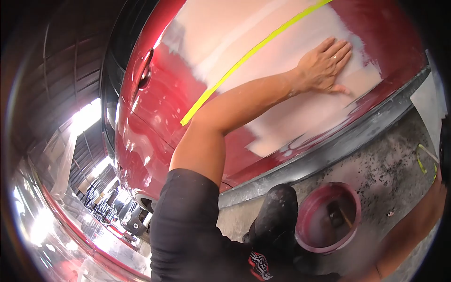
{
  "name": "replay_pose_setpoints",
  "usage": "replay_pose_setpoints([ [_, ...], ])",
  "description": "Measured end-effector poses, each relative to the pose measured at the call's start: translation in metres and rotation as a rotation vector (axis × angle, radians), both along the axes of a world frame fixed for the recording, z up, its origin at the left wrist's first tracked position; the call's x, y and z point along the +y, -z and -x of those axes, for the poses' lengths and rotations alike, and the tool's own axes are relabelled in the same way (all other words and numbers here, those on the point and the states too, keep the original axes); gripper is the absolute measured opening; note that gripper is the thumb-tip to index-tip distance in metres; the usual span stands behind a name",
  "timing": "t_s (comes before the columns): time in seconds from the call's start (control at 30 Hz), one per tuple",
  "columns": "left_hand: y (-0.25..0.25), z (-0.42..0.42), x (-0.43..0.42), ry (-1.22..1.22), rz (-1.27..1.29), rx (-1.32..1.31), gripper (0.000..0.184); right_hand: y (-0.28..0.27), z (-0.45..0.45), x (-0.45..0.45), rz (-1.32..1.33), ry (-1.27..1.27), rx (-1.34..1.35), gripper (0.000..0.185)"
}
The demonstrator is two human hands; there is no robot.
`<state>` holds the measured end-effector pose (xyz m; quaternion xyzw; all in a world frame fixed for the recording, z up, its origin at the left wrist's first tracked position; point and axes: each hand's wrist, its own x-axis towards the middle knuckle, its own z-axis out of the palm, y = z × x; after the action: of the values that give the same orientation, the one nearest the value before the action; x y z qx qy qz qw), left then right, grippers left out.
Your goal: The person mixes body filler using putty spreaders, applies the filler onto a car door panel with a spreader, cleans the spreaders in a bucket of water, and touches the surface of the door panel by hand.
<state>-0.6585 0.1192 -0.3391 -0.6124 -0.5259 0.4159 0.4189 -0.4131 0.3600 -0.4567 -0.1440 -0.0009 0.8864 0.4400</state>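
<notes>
My left hand lies palm down on the pale sanded patch of a red car panel, its fingers spread and holding nothing. A strip of yellow-green tape runs across the panel above my left forearm. At the far right edge, my right forearm reaches up and the right hand is mostly lost in the dark rim, its fingers hidden. Beside it are a loose yellow-green strip and a dark object that I cannot make out.
A pink basin with cloudy water and a dark item in it stands on the stained concrete floor, next to my knee. A grey sill edges the panel. Plastic sheeting and another car are at the left.
</notes>
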Motion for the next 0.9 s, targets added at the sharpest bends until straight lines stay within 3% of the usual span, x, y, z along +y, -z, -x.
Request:
replay_pose_setpoints([
  [0.03,0.001,0.007,0.018,0.035,-0.002,0.036,0.094,-0.003,-0.001,-0.029,-0.369,0.333,-0.182,0.033],
  [0.1,0.004,0.016,0.053,0.078,-0.003,0.072,0.095,0.005,0.000,-0.039,-0.734,0.672,-0.373,0.033],
  [0.17,0.006,0.023,0.084,0.075,-0.050,0.221,0.105,0.019,0.004,-0.025,-0.650,0.635,-0.475,0.034],
  [0.3,0.013,0.039,0.124,0.100,-0.068,0.186,0.105,0.029,0.008,-0.013,-0.551,0.710,-0.550,0.038],
  [0.4,0.012,0.038,0.120,0.063,-0.071,0.228,0.105,0.023,0.000,-0.020,-0.618,0.638,-0.423,0.042],
  [0.47,0.012,0.054,0.114,0.117,-0.056,0.166,0.106,0.020,0.000,-0.019,-0.552,0.597,-0.563,0.045],
  [0.57,0.003,0.029,0.068,0.113,-0.015,0.033,0.095,0.008,-0.003,-0.030,-0.607,0.655,-0.566,0.044],
  [0.77,-0.003,-0.025,-0.040,-0.132,-0.012,-0.003,0.096,0.012,-0.007,-0.030,-0.748,0.660,-0.348,0.037],
  [0.9,-0.004,-0.050,-0.107,-0.322,0.015,-0.080,0.099,-0.013,-0.013,-0.046,-0.576,0.637,-0.387,0.036],
])
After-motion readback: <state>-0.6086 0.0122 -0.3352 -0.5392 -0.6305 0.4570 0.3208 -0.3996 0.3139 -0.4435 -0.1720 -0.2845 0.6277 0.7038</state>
